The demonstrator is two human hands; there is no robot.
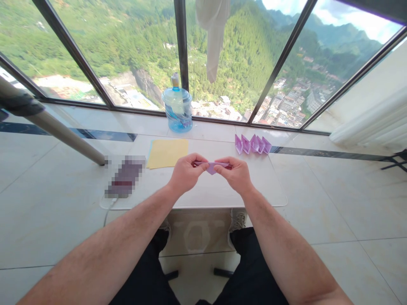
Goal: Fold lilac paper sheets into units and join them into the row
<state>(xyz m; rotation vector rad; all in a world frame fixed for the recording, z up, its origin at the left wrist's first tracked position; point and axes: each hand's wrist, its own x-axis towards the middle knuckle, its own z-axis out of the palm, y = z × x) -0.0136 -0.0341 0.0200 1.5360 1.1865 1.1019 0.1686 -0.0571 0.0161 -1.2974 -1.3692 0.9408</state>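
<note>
Between my two hands is a small folded piece of purple paper (211, 168), its lower point showing between the thumbs. My left hand (188, 171) pinches its left end with thumb and fingers. The right end is pinched by my right hand (234, 171) in the same way. Both hands are above the white low table (152, 192). Beyond my right hand stands a row of several folded purple paper shapes (253, 144). A stack of yellow paper (168, 153), with a light blue edge showing, lies beyond my left hand.
A blue water jug (177, 108) stands at the window behind the table. On the table's left lies a blurred-out flat object (125, 176) with a white cable (108, 212). A pale pole (68, 140) slants in from the left. My legs and shoes are below the table's front edge.
</note>
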